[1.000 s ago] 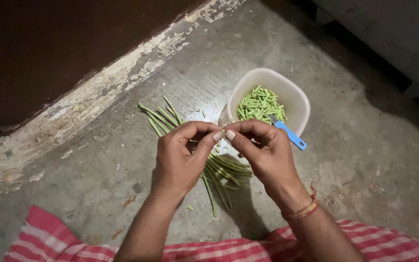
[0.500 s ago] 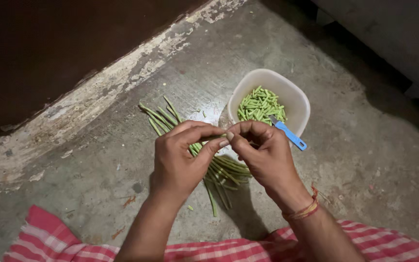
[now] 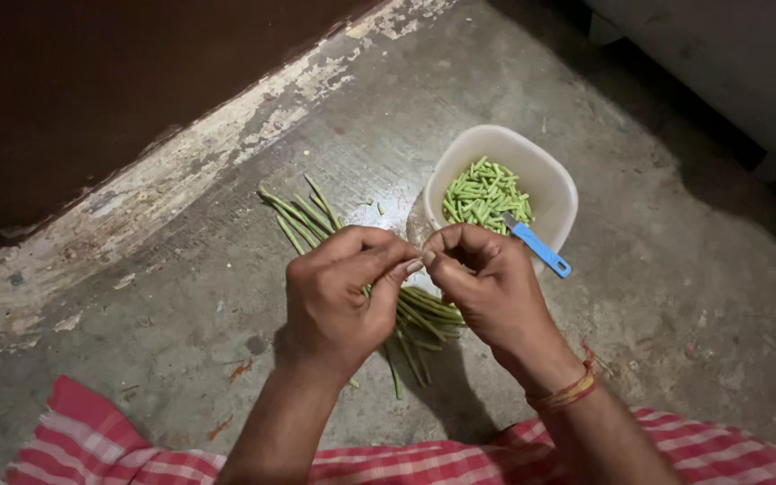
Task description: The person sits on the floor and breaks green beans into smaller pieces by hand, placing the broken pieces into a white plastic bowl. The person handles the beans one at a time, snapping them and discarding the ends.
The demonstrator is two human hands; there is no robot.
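Note:
My left hand [image 3: 339,301] and my right hand [image 3: 487,287] meet fingertip to fingertip above a pile of long green beans [image 3: 303,216] lying on the concrete floor. Both pinch the same thin green bean, which is mostly hidden between the thumbs and forefingers. Just beyond my right hand stands a white plastic bowl [image 3: 545,175] holding several short cut bean pieces [image 3: 482,196]. A small knife with a blue handle [image 3: 541,250] rests across the bowl's near rim.
The floor is rough grey concrete [image 3: 675,296] with a pale, flaking strip [image 3: 181,171] along a dark wall at upper left. A red and white checked cloth [image 3: 119,449] covers my lap at the bottom. A dark ledge runs along the upper right.
My hands have dipped slightly lower and closer to me, the left thumb now curled over the bean. Bowl, knife and bean pile have not moved.

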